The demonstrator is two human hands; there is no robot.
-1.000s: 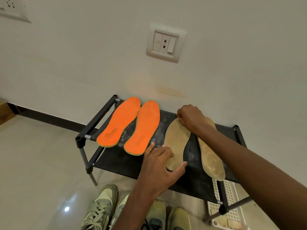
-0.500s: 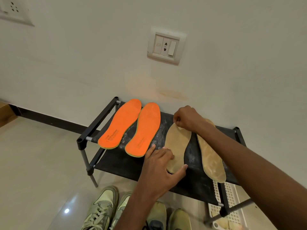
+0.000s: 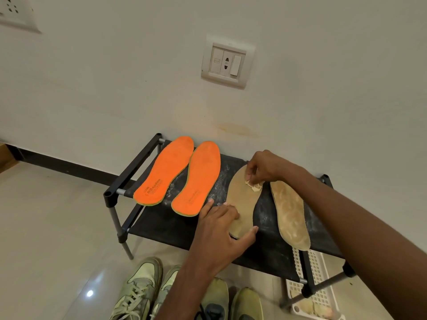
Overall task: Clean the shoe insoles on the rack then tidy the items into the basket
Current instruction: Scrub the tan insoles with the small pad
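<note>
Tan insole (image 3: 242, 204) lies under both hands.

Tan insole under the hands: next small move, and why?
Probably drag the wad in the right hand toward the heel of the tan insole: the wad sits near the toe, and the left hand pins the heel end.

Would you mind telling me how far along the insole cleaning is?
In hand: the right hand rubs a small wad on the left tan insole, steadied by the left hand. All four insoles lie on the rack; nothing visibly finished. Basket tidying remains.
</note>
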